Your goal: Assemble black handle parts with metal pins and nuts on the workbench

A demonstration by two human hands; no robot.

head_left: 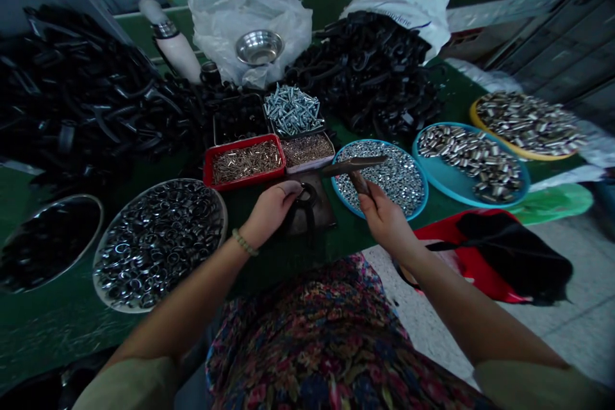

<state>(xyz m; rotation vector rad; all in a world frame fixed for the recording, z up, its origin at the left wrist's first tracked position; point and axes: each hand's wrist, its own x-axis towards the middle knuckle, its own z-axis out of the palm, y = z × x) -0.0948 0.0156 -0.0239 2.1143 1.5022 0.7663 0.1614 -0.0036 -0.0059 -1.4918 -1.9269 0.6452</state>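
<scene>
My right hand is wrapped round the handle of a hammer, its long dark head raised over the near edge of a blue tray. My left hand pinches the ring end of a black plastic part with finger and thumb. The ring end lies over a dark metal plate, and a straight tail points toward me. Just behind the plate stand a red tray of small pins and a white tray of tiny metal pieces.
A round tray of dark rings stands at left. To the right are a blue tray of small metal pieces, another blue tray and a yellow tray with metal sleeves. Screws and black part heaps lie behind.
</scene>
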